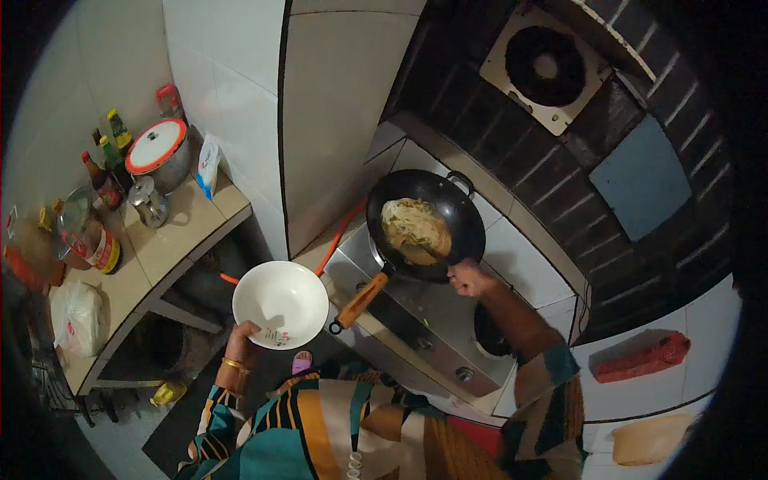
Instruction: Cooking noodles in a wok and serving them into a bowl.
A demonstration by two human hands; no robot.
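My left hand [243, 348] grips the near rim of a white bowl [282, 300], which holds no food and bears small markings inside. A black wok [468, 222] sits over the left side of a steel gas stove [402, 312], with its wooden handle [363, 300] pointing towards me and to the left. Noodles [414, 225] lie in some broth in the wok. At the wok's near right rim is my right hand [471, 279], its fingers curled; what it holds, perhaps a utensil reaching into the wok, is too unclear to tell.
An orange gas hose [342, 234] runs behind the bowl. On the tiled counter [180, 228] at left stand a lidded pot [159, 150], a metal jug [148, 203], sauce bottles [105, 183] and a plastic bag [78, 318]. A red basket [645, 357] lies at right.
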